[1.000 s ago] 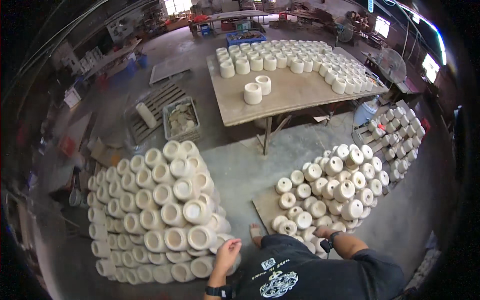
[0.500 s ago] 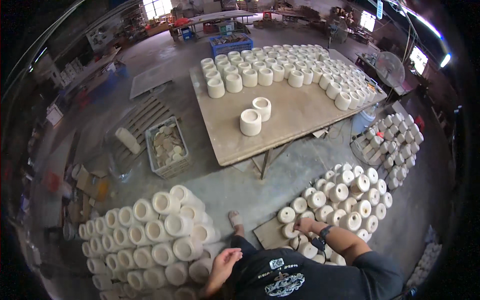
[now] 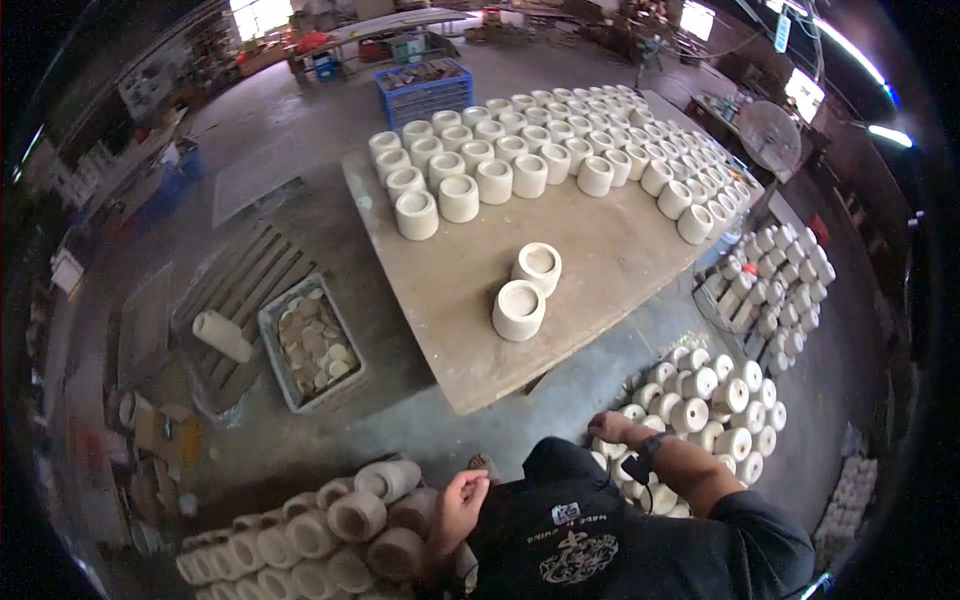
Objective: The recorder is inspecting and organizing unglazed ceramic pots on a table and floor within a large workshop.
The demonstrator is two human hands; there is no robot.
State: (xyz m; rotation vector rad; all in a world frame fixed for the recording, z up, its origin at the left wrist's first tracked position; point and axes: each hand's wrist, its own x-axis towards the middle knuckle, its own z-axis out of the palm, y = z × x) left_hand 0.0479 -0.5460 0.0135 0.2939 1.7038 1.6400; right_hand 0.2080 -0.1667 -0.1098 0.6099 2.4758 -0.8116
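In the head view, the left hand point(image 3: 463, 508) is loosely open with its fingers half bent, near one left stack of white cylinders point(image 3: 310, 540), while the right hand point(image 3: 609, 427) is curled at the edge of one right pile of white cylinders point(image 3: 690, 413), and whether it grips one cannot be told. Ahead, two white cylinders point(image 3: 519, 311) touch on the surface point(image 3: 450, 290), apart from many crowded rows point(image 3: 493, 182); one grey crate point(image 3: 335, 396) stands left.

On my feed, white cylinders point(image 3: 690, 415) with small central holes lay heaped at lower right. I saw pale pots point(image 3: 310, 537) stacked sideways at lower left, their round hollows showing.
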